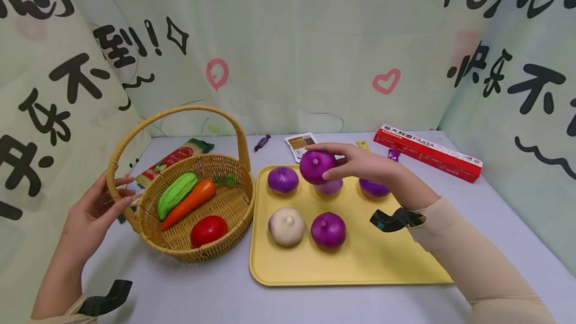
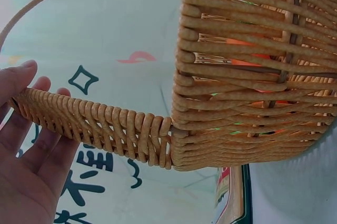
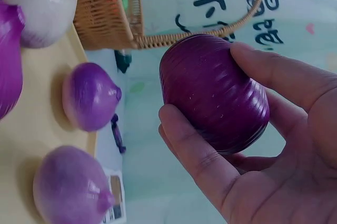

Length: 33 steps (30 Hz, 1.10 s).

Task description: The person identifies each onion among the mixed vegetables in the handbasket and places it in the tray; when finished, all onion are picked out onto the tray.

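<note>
My right hand (image 1: 344,160) grips a purple onion (image 1: 317,166) by its sides, raised over the back of the yellow tray (image 1: 382,264). In the right wrist view the fingers and thumb wrap around this onion (image 3: 213,92). On the tray sit a white onion (image 1: 286,226), a dark purple onion (image 1: 328,231), a smaller purple onion (image 1: 282,180), a pale purple onion (image 1: 330,187) partly hidden behind the held one, and another (image 1: 374,188) behind my wrist. My left hand (image 1: 96,211) holds the handle of a wicker basket (image 1: 245,199) on its left side, thumb and fingers around it.
Inside the basket lie a green ridged vegetable (image 1: 177,196), a carrot (image 1: 189,205) and a tomato (image 1: 209,231). Behind it rests a red and green packet (image 1: 168,161). A wrapped candy (image 1: 262,143), a white-edged packet (image 1: 300,145) and a long red box (image 1: 427,153) lie along the back.
</note>
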Each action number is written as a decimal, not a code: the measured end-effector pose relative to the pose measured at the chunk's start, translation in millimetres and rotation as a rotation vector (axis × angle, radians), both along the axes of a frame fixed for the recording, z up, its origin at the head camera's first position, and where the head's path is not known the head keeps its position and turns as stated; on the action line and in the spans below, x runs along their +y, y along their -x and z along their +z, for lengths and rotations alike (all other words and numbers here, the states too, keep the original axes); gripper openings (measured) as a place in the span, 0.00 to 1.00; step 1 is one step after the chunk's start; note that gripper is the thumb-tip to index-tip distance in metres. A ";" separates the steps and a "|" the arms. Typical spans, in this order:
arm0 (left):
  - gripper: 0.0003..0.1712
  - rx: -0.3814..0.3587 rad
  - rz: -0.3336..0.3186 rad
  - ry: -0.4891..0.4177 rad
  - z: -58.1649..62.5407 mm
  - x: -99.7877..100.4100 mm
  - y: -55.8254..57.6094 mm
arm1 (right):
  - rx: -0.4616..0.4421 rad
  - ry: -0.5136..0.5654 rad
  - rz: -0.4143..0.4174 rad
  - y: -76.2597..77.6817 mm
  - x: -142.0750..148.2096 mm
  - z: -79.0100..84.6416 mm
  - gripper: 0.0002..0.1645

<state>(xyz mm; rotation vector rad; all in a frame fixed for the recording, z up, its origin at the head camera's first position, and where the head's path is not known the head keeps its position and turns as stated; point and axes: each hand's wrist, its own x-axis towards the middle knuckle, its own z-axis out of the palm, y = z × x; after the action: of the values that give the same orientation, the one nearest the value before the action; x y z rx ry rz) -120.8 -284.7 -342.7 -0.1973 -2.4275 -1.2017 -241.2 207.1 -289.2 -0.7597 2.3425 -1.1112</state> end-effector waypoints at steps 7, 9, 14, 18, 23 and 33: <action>0.38 0.021 -0.005 0.001 -0.5 -0.6 0.6 | 0.026 -0.019 -0.098 -9.7 31.0 -4.1 0.38; 0.38 0.019 0.000 0.003 -0.6 -0.8 0.8 | 0.017 -0.012 -0.118 -13.0 37.7 -6.0 0.39; 0.38 0.000 0.009 0.000 -0.6 -0.6 0.9 | -0.050 -0.001 -0.180 -23.4 54.6 -9.9 0.40; 0.38 -0.010 0.011 -0.004 -0.1 0.4 1.4 | -0.067 0.015 -0.203 -29.9 68.4 -14.2 0.40; 0.38 -0.009 0.013 0.000 0.0 0.6 0.9 | -0.058 0.003 -0.222 -34.7 80.4 -19.7 0.41; 0.38 0.006 -0.001 -0.001 1.0 0.7 0.0 | -0.066 0.029 -0.207 -45.3 97.4 -30.6 0.41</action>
<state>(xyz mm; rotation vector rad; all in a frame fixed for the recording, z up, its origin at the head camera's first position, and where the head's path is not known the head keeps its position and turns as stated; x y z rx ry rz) -120.8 -284.0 -341.7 -0.2014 -2.4223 -1.2012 -195.9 304.4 -319.8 -0.4903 2.3954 -1.2380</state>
